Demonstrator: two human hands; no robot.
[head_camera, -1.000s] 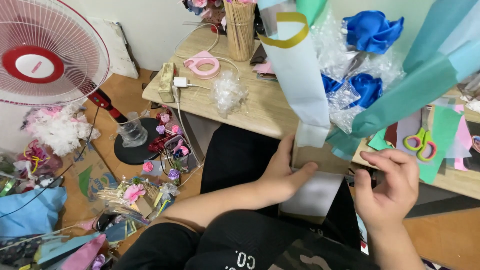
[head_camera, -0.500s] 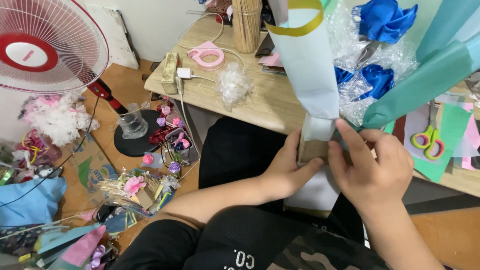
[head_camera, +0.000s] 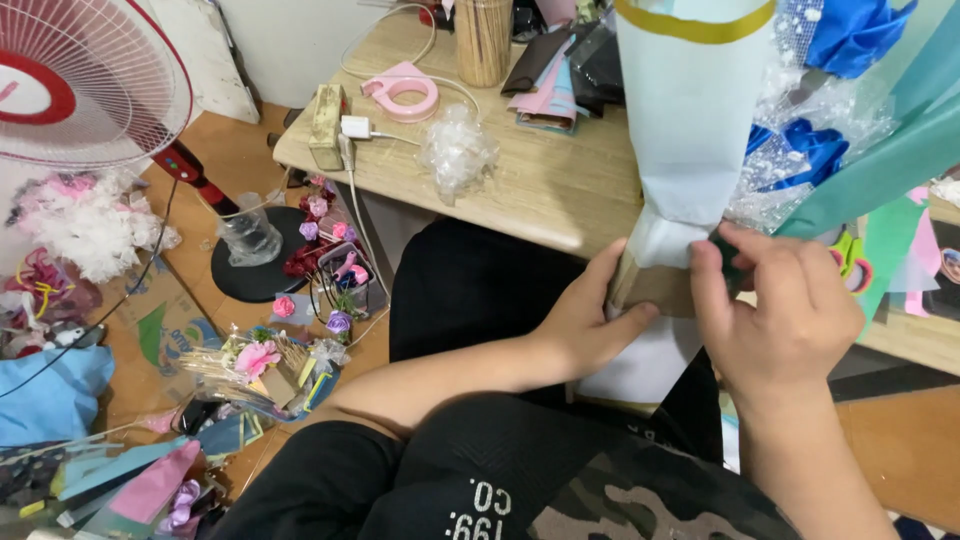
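Left hand (head_camera: 585, 325) grips the brown neck of a pale blue paper bouquet wrap (head_camera: 690, 130); right hand (head_camera: 785, 310) pinches closed on the same neck from the other side, over the person's lap at the wooden worktop (head_camera: 545, 185) edge. A pink tape dispenser (head_camera: 400, 92) sits on the worktop; a red-centred fan (head_camera: 70, 85) stands on the craft-littered floor (head_camera: 215, 160).

Both hands grip bouquet neck, right of centre: left hand (head_camera: 585, 325) on brown stem wrap (head_camera: 655, 285), right hand (head_camera: 780, 310) pinching pale-blue paper (head_camera: 690, 130).
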